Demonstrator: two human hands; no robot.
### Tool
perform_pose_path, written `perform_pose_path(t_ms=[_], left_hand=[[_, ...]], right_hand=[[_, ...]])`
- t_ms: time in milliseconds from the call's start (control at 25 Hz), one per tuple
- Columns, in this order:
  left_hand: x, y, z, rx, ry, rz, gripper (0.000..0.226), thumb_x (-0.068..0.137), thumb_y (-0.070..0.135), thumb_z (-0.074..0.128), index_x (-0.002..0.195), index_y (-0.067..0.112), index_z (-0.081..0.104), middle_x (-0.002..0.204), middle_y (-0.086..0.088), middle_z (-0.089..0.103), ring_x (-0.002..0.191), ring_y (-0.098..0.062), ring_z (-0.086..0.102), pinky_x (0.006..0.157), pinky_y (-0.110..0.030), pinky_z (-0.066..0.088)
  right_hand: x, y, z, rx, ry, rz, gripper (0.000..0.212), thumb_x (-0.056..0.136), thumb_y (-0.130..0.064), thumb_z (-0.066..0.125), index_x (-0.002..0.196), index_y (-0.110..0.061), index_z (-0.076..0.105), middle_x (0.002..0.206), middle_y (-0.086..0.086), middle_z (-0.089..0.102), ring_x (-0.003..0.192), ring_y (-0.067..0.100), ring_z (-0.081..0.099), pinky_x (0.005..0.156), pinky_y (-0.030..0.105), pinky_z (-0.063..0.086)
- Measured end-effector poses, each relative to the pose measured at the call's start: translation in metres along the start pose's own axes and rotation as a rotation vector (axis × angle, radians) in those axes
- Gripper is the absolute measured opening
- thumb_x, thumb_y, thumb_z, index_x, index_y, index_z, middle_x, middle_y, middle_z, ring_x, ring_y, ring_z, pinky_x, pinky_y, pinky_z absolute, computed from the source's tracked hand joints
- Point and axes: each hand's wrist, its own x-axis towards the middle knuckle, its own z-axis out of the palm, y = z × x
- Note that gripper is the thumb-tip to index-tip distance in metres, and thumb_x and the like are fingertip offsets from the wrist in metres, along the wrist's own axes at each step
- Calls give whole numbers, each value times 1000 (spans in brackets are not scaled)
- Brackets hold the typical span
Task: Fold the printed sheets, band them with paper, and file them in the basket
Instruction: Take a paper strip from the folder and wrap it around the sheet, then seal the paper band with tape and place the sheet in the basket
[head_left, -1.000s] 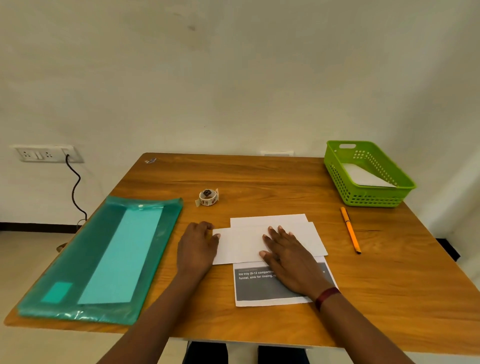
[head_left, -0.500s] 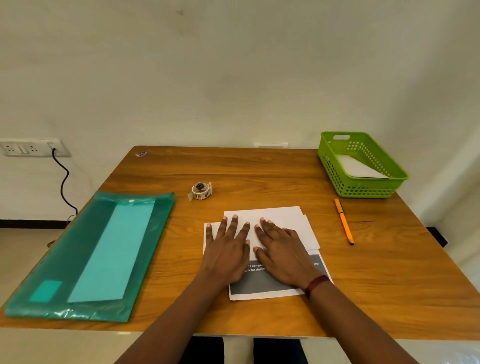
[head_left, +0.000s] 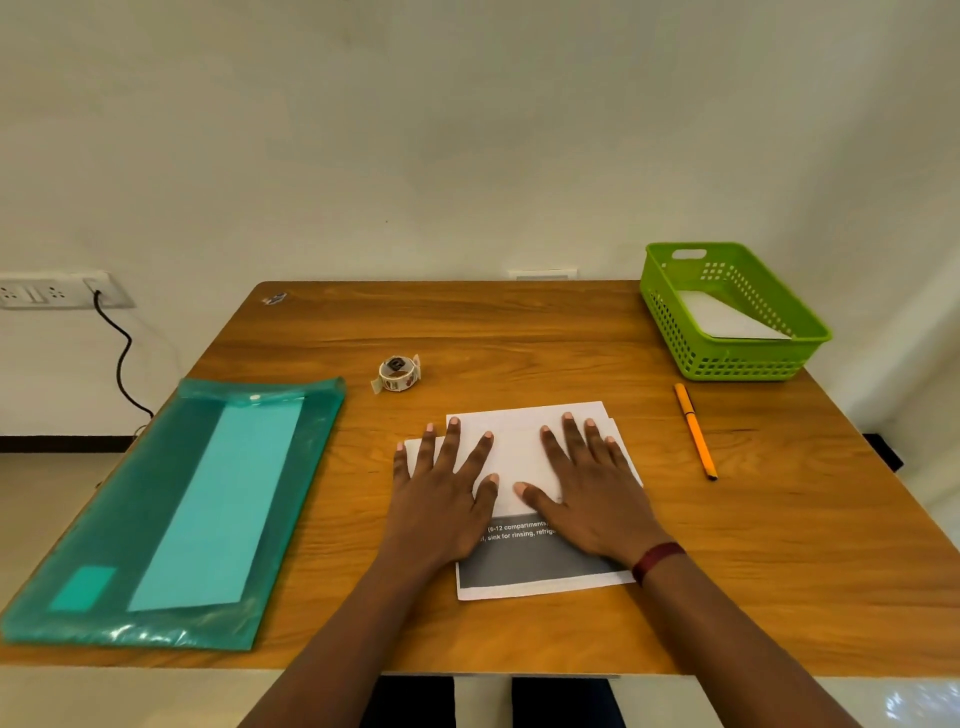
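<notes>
Matt white paper sheets (head_left: 524, 452) on a smooth wood-grain table (head_left: 519, 332) — glossy teal plastic folder (head_left: 171, 519), perforated green plastic basket (head_left: 670, 317).

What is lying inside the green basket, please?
Inside the green basket lies a white paper, plain on its visible face. Its near edge is covered by the basket's front wall, and whatever may lie beneath it cannot be seen.

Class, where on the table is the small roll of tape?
In the head view the roll of tape sits left of centre, right of the teal folder, beyond the folded sheets.
</notes>
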Motion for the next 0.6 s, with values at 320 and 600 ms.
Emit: perform_pose_path(t_ms=[320,600], left_hand=[[5,5,-20,-89,-8,-46,54,99,55,26,149,38,28,162,-3,18,149,-29,13,117,-56,10],[65,-55,-75,-173,371,-209,29,91,15,58,120,14,62,112,-9,64,102,-25,56,78,-36,49]], right_hand=[[-8,5,-5,130,156,-9,75,94,-67,23,154,-22,20,162,4,14,150,18,9,118,31,4],[-16,5,-7,166,387,33,47,97,-46,41,129,-16,58,135,7,59,130,24,51,101,35,45]])
